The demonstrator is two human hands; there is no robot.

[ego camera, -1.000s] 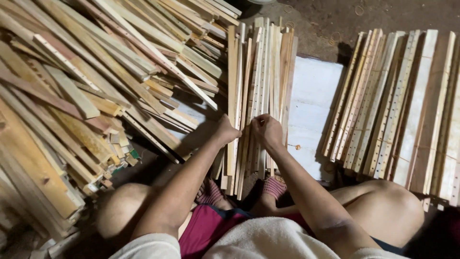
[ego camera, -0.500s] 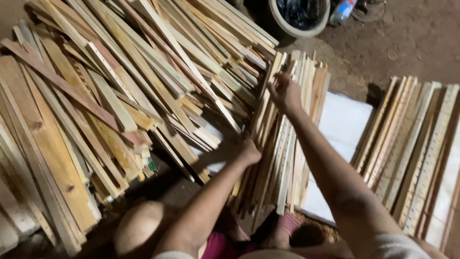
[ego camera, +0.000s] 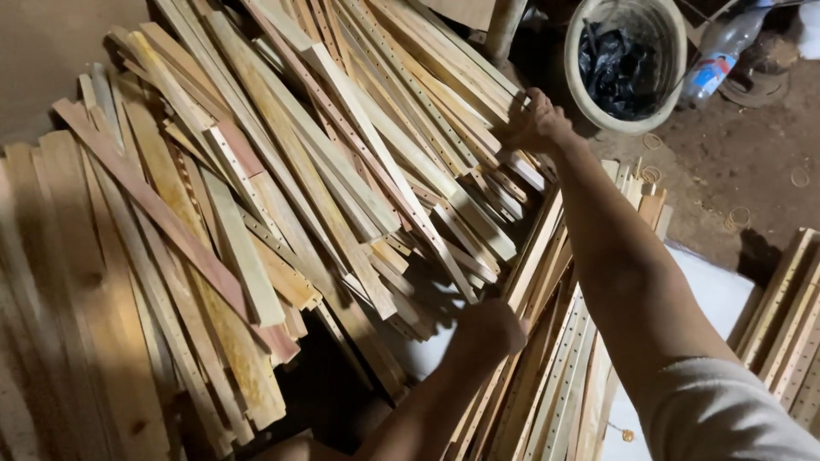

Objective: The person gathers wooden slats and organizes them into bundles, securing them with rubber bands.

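Wooden slats (ego camera: 342, 171), pale and many drilled with rows of small holes, lie in a big loose heap on a dim dirt floor (ego camera: 752, 162). Beside the heap, toward the person, a white sheet (ego camera: 717, 290) covers the ground, and a tidier bundle of slats (ego camera: 555, 358) rests on it. At the heap's far edge the right hand (ego camera: 536, 124) is closed on the end of 1 slat. The left hand (ego camera: 491, 326) sits at the heap's near edge, on top of the bundle, fingers curled; I cannot tell whether it grips anything. Just beyond the heap stands 1 pale round bucket (ego camera: 628, 115) holding black plastic, with 1 clear bottle (ego camera: 717, 60) wearing a blue label next to it. More stacked slats (ego camera: 790, 316) lie past the sheet.
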